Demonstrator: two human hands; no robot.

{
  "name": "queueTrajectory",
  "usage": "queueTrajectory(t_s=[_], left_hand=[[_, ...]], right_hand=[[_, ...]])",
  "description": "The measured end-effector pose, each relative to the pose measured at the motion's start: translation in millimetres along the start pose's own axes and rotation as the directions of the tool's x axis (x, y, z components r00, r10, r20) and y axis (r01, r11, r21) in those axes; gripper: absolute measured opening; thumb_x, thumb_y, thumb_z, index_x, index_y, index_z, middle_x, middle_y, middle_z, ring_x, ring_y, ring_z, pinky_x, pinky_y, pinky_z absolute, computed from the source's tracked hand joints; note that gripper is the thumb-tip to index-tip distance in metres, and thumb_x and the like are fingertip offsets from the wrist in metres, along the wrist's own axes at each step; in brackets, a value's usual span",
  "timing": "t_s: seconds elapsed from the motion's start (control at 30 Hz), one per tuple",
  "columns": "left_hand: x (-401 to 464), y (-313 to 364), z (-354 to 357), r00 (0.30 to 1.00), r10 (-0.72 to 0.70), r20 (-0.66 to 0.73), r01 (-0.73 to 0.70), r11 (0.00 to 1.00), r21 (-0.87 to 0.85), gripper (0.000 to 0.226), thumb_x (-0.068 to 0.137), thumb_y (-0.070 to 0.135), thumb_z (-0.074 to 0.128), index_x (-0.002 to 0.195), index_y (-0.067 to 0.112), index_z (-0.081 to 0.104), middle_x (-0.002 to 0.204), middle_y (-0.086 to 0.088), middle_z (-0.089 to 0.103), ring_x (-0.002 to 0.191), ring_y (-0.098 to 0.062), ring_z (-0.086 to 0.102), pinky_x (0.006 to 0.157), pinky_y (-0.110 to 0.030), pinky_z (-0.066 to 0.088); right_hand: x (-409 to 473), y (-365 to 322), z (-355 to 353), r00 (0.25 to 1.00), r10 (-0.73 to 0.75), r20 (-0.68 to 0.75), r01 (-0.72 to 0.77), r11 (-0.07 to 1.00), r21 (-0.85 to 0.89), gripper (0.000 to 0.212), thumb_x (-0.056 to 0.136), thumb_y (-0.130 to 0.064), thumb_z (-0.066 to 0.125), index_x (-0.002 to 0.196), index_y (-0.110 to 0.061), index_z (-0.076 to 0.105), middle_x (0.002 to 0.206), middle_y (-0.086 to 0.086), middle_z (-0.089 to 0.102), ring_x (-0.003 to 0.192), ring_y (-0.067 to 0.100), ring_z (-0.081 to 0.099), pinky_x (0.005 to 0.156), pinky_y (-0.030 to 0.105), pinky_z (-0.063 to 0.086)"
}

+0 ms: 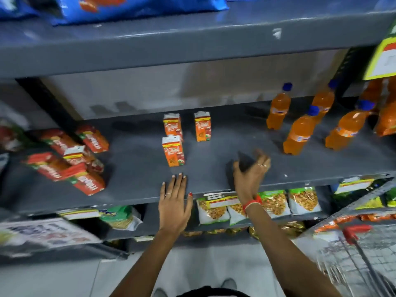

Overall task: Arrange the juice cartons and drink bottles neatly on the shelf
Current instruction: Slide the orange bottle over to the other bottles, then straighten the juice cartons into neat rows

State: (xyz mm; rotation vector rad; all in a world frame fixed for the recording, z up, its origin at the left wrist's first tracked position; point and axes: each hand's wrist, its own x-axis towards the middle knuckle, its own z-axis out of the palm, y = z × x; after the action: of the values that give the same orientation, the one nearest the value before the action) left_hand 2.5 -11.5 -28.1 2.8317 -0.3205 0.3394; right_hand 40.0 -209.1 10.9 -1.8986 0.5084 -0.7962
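Three orange juice cartons stand upright mid-shelf: one in front (pixel 173 150), two behind (pixel 172 125) (pixel 202 126). A jumbled pile of red and orange cartons (pixel 70 159) lies at the left of the grey shelf (pixel 132 189). Several orange drink bottles with blue caps (pixel 299 131) stand at the right. My left hand (pixel 174 203) lies flat and open on the shelf's front edge, just below the front carton. My right hand (pixel 250 170) hovers over the shelf, blurred, its fingers curled around a dark object I cannot identify.
Blue snack bags (pixel 137 7) lie on the shelf above. Snack packets (pixel 276 202) fill the shelf below. A yellow price sign (pixel 383 54) hangs at upper right. A wire trolley with a red handle (pixel 355 232) stands at lower right.
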Motion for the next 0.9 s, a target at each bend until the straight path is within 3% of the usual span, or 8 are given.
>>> queueTrajectory(t_s=[0.1, 0.23, 0.33, 0.47, 0.6, 0.7, 0.8, 0.9], left_hand=[[-13, -38, -11, 0.997, -0.077, -0.009, 0.077, 0.997, 0.029, 0.053, 0.088, 0.034, 0.030, 0.135, 0.011, 0.039, 0.141, -0.007, 0.046, 0.134, -0.020, 0.029, 0.113, -0.038, 0.007], [-35, -90, -31, 0.984, -0.162, -0.077, 0.164, 0.986, 0.021, 0.053, 0.087, 0.032, 0.033, 0.135, 0.011, 0.039, 0.141, -0.007, 0.045, 0.135, -0.018, 0.025, 0.113, -0.040, 0.008], [-51, -125, -44, 0.969, -0.228, -0.094, 0.230, 0.973, 0.002, 0.053, 0.087, 0.032, 0.031, 0.135, 0.011, 0.039, 0.142, -0.008, 0.045, 0.135, -0.018, 0.025, 0.113, -0.039, 0.008], [-67, -168, -56, 0.954, -0.287, -0.081, 0.289, 0.957, 0.017, 0.055, 0.095, 0.040, 0.016, 0.135, 0.011, 0.038, 0.141, -0.009, 0.045, 0.134, -0.018, 0.025, 0.113, -0.035, 0.004], [-73, -198, -63, 0.933, -0.342, -0.115, 0.344, 0.939, -0.004, 0.063, 0.094, 0.047, 0.006, 0.137, 0.011, 0.035, 0.142, -0.009, 0.045, 0.135, -0.021, 0.030, 0.113, -0.035, 0.006], [-68, -210, -65, 0.915, -0.381, -0.137, 0.378, 0.925, -0.046, 0.059, 0.093, 0.045, 0.017, 0.136, 0.009, 0.036, 0.141, -0.011, 0.046, 0.133, -0.025, 0.036, 0.112, -0.039, 0.008], [-65, -220, -64, 0.910, -0.400, -0.108, 0.403, 0.915, 0.005, 0.066, 0.092, 0.052, 0.009, 0.138, 0.011, 0.033, 0.143, -0.011, 0.043, 0.135, -0.025, 0.034, 0.114, -0.044, 0.009], [-65, -224, -60, 0.914, -0.400, -0.072, 0.404, 0.914, 0.040, 0.070, 0.090, 0.055, 0.004, 0.140, 0.013, 0.029, 0.145, -0.010, 0.039, 0.136, -0.025, 0.031, 0.110, -0.049, 0.009]], right_hand=[[-38, -23, 31, 0.982, -0.109, 0.153, 0.103, 0.993, 0.050, 0.047, 0.072, -0.005, 0.066, 0.115, -0.005, 0.047, 0.115, 0.020, 0.047, 0.108, 0.031, 0.044, 0.092, 0.029, 0.034], [-86, -58, 74, 0.891, -0.256, 0.376, 0.233, 0.967, 0.105, 0.038, 0.074, -0.021, 0.053, 0.108, -0.003, 0.051, 0.109, 0.024, 0.051, 0.104, 0.025, 0.040, 0.089, 0.026, 0.032], [-112, -87, 104, 0.816, -0.334, 0.472, 0.266, 0.942, 0.207, 0.030, 0.074, -0.007, 0.058, 0.104, -0.007, 0.053, 0.105, 0.017, 0.053, 0.096, 0.011, 0.042, 0.084, 0.007, 0.031], [-135, -119, 145, 0.716, -0.413, 0.563, 0.298, 0.910, 0.289, 0.030, 0.075, 0.002, 0.057, 0.102, -0.010, 0.057, 0.098, 0.009, 0.056, 0.093, 0.019, 0.050, 0.085, 0.028, 0.044], [-145, -139, 186, 0.610, -0.366, 0.703, 0.235, 0.931, 0.280, 0.036, 0.076, 0.001, 0.063, 0.110, -0.008, 0.054, 0.109, 0.012, 0.057, 0.100, 0.025, 0.052, 0.088, 0.042, 0.050], [-144, -149, 208, 0.545, -0.247, 0.801, 0.097, 0.968, 0.233, 0.048, 0.075, -0.001, 0.069, 0.118, -0.008, 0.050, 0.121, 0.015, 0.055, 0.104, 0.017, 0.049, 0.092, 0.038, 0.049], [-143, -156, 227, 0.492, -0.160, 0.856, 0.012, 0.984, 0.178, 0.055, 0.074, 0.003, 0.069, 0.123, -0.007, 0.046, 0.125, 0.018, 0.053, 0.113, 0.024, 0.050, 0.099, 0.039, 0.047], [-141, -162, 237, 0.462, -0.094, 0.882, -0.087, 0.985, 0.151, 0.051, 0.078, 0.012, 0.060, 0.125, 0.001, 0.043, 0.117, 0.014, 0.053, 0.108, 0.025, 0.051, 0.082, 0.020, 0.052]])
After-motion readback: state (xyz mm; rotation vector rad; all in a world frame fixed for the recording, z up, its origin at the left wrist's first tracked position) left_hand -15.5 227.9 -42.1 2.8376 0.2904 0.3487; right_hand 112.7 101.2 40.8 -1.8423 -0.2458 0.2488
